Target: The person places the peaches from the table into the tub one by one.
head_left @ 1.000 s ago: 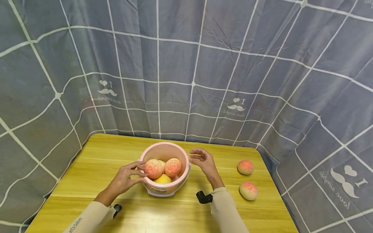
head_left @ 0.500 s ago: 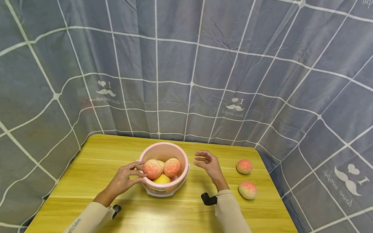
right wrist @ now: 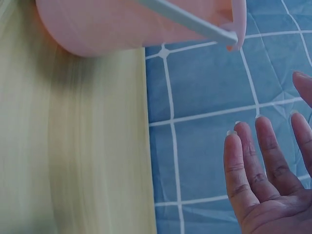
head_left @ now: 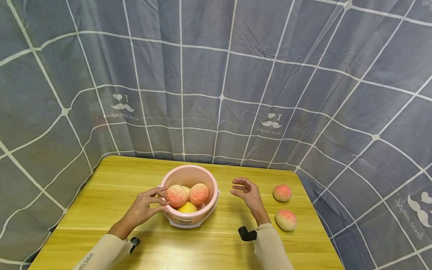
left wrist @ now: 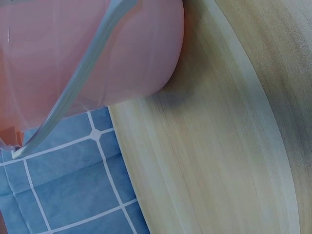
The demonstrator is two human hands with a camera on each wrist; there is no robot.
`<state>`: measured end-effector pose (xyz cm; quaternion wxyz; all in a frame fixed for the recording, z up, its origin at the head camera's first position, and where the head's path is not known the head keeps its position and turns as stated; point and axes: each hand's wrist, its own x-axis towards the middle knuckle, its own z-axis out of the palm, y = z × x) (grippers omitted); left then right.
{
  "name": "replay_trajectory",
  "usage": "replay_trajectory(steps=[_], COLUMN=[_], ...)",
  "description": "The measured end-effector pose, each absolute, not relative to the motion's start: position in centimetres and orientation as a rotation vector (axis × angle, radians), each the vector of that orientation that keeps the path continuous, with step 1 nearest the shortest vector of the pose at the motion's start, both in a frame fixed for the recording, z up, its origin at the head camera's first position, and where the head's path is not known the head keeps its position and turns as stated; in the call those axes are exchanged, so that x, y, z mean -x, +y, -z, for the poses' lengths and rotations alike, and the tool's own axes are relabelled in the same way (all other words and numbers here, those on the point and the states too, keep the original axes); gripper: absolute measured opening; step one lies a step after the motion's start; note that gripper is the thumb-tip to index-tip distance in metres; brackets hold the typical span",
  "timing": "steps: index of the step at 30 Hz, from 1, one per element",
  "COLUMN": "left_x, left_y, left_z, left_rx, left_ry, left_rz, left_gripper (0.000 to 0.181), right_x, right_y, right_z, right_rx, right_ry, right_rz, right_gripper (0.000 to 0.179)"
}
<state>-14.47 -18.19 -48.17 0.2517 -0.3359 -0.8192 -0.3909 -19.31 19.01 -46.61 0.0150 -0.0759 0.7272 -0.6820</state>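
Note:
A pink bucket [head_left: 210, 210] with a white handle [left wrist: 83, 73] stands on the table. Inside it lie two pink-speckled peaches, the left peach [head_left: 176, 195] and the right peach [head_left: 198, 193], with a yellow round fruit [head_left: 187, 207] in front and another pale yellow one partly hidden behind them. My left hand [head_left: 141, 208] holds the bucket's left rim, its fingertips beside the left peach. To the right of the bucket, my right hand [head_left: 249, 195] hovers with loosely bent fingers and nothing in it. In the right wrist view its fingers [right wrist: 275, 163] are spread apart.
Two more peaches lie on the table's right side, a farther one [head_left: 282, 192] and a nearer one [head_left: 286, 219]. Behind the yellow wood-grain table [head_left: 189, 251] hangs a grey checked curtain [head_left: 206, 75]. Black wrist mounts [head_left: 247, 234] stick out near both sleeves.
My right hand has drawn away from the bucket's right rim, moving right and slightly nearer to me. The left hand, bucket and fruit stay essentially where they were.

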Motion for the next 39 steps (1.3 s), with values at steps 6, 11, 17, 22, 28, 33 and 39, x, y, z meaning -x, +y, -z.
replay_trajectory(steps=[6,11,17,22,28,33,39], left_x=[14.5,14.5,14.4,14.4,14.5,14.5,14.4], left_y=[-18.2,-18.2,-18.2,-18.1,-18.2,-18.2,-18.2], left_z=[48.1,48.2,48.2,48.3,48.3,48.3,48.3], left_rx=[0.906,0.904,0.908,0.908,0.916,0.912,0.911], left_ry=[-2.239,-2.246,-2.242,-2.248,-2.236,-2.239,-2.243], left_rz=[1.050,1.045,1.046,1.044,1.040,1.039,1.052], left_gripper=[0.028,0.028,0.028,0.028,0.029,0.029,0.028], right_x=[19.0,18.7,18.5,18.3,18.2,18.1,17.5], right_y=[20.0,20.9,21.9,22.4,22.9,23.6,24.8], right_z=[47.1,47.4,47.8,48.0,48.0,48.2,48.2], right_rx=[0.190,0.144,0.134,0.123,0.102,0.083,0.019], right_ry=[2.266,2.270,2.289,2.276,2.294,2.314,2.332], right_rz=[2.128,2.148,2.158,2.169,2.142,2.116,2.106], right_gripper=[0.044,0.045,0.043,0.046,0.046,0.046,0.045])
